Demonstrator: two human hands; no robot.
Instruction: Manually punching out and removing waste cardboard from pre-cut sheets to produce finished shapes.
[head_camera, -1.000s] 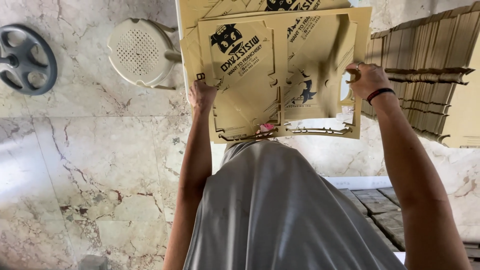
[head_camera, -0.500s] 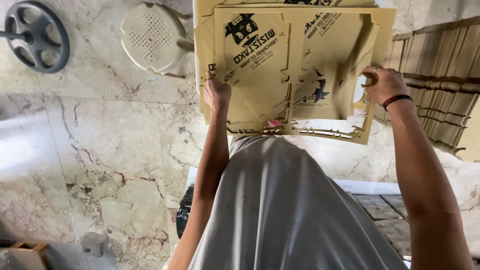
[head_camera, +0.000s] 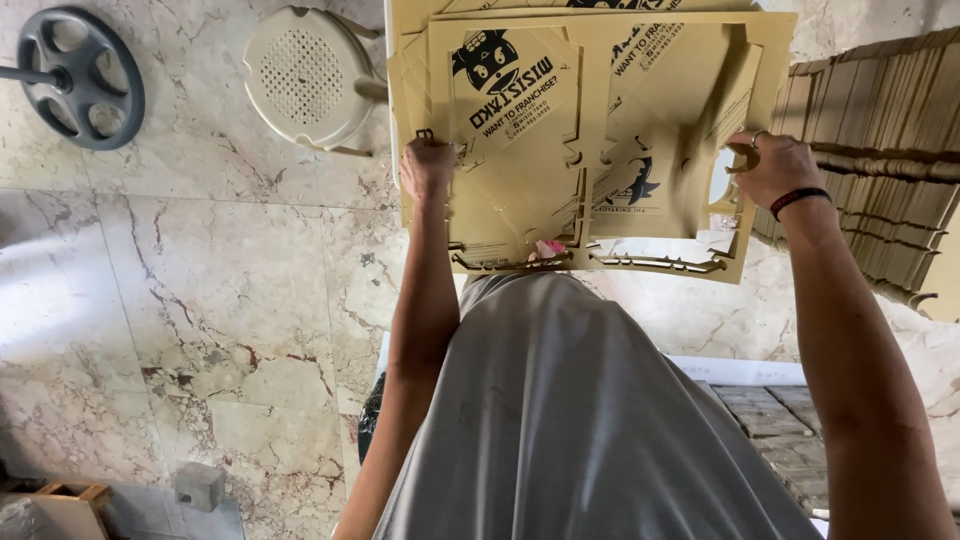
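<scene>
Both hands are gripping a stack of flat printed cardboard box blanks (head_camera: 600, 150), held out in front of my grey shirt (head_camera: 590, 420). Left hand (head_camera: 428, 172) is pinching closed on the stack's left edge; right hand (head_camera: 778, 168) is clamping closed on the right edge. I'm judging this as the carrying or squaring-up step. Next move probably calls for keeping the sheets level and aligned so none slides out. Plastic stool (head_camera: 305, 75) and a pile of more flat cardboard (head_camera: 880, 150) are sitting on the marble floor (head_camera: 200, 300).
</scene>
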